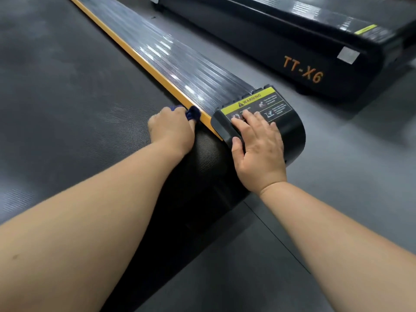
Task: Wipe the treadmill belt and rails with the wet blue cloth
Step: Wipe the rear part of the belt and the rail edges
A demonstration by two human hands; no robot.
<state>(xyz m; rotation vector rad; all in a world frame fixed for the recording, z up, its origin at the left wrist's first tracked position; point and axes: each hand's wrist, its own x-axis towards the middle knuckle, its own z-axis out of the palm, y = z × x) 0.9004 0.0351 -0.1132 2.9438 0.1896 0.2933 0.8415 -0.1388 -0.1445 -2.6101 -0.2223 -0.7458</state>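
The dark textured treadmill belt fills the left of the head view. Along its right side runs a ribbed grey side rail with an orange edge strip. My left hand is closed on the blue cloth, pressing it where the belt meets the orange strip, near the belt's rear end. Only a bunched bit of cloth shows past my fingers. My right hand lies flat, fingers spread, on the black rear end cap, partly over its yellow warning label.
A second black treadmill marked TT-X6 stands to the right, a strip of grey floor between the two machines. The floor also runs behind the belt's rear roller at bottom right.
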